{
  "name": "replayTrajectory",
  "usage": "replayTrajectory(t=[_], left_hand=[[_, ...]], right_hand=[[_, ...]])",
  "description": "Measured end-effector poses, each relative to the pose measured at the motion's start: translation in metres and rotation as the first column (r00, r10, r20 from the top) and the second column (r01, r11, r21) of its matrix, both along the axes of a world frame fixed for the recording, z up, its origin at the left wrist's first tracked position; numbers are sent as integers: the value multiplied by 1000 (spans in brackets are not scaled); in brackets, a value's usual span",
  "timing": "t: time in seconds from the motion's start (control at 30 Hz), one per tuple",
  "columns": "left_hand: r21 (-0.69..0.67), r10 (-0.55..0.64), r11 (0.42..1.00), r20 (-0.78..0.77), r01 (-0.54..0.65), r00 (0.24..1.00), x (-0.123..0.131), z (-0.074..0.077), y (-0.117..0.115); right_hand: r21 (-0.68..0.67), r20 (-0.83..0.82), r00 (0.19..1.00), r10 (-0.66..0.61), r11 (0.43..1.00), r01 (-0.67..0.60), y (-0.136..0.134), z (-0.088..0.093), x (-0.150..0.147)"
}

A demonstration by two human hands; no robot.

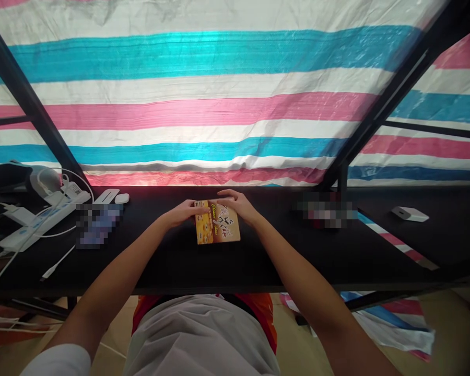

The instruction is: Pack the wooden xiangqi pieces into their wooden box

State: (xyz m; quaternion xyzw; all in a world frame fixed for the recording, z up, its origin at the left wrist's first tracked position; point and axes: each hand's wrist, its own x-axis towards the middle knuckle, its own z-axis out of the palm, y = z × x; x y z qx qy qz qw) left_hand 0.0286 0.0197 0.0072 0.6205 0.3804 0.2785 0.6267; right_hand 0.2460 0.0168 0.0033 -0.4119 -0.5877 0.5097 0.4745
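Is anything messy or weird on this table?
A little. White cables lie tangled around the power strip at the table's left end. The orange box lies flat and slightly crooked between the left hand and right hand. Nothing looks spilled or broken.

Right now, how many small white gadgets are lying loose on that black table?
3: a flat white device and a white oval one at the left, a white box at the far right. The blurred patches may hide more.

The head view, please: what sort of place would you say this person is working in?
Probably a makeshift workstation screened by tarpaulin: a striped plastic sheet hangs on a black frame behind a black table with a power strip. Both hands, left hand and right hand, hold a snack box.
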Motion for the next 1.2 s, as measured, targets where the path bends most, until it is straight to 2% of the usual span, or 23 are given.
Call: replayTrajectory(t=[0.07, 0.1, 0.17, 0.23, 0.3, 0.43, 0.5, 0.57, 0.67, 0.77, 0.9, 1.03, 1.2], left_hand=[[42, 171, 983, 103, -177, 980, 2, -1, 4], [38, 263, 961, 166, -272, 951, 2, -2, 6], [-23, 396, 913, 280, -406, 875, 2, -4, 12], [-97, 443, 893, 354, -439, 824, 1, -5, 15], [-149, 422, 906, 368, -395, 829, 1, -7, 14], [-197, 229, 962, 210, -189, 950, 5, -6, 6], [-157, 151, 979, 107, -133, 983, 5, -4, 2], [-96, 142, 985, -8, -143, 990, 3, -3, 2], [-45, 193, 978, -196, -206, 961, -3, -4, 8], [20, 216, 975, -312, -221, 925, -8, -10, 15], [107, 195, 981, -425, -165, 884, -11, -15, 19], [148, 168, 983, -530, -104, 831, -11, -10, 17], [244, 198, 969, -693, -33, 693, -11, -1, 10]], right_hand=[[13, -71, 988, -135, 991, 136, 6, -2, 4], [-9, -91, 982, -165, 986, 165, 8, -2, 6], [-95, -91, 986, -137, 987, 128, 10, -3, 8], [-172, -65, 996, -59, 984, 48, 10, -5, 7], [-183, -34, 999, 0, 983, -7, 8, -8, 2], [-119, 56, 998, -8, 993, 15, 7, -14, -5], [-127, 110, 994, -11, 992, 25, 8, -14, -3], [-161, 159, 987, 38, 987, -12, 8, -12, 1], [-208, 209, 972, 107, 976, -63, 6, -9, 5], [-255, 279, 951, 133, 965, -60, 4, -9, 3], [-292, 382, 914, 137, 956, -21, 5, -12, 0], [-282, 475, 864, 168, 959, -32, 6, -13, 3], [-289, 592, 770, 237, 955, -72, 6, -12, 6]])
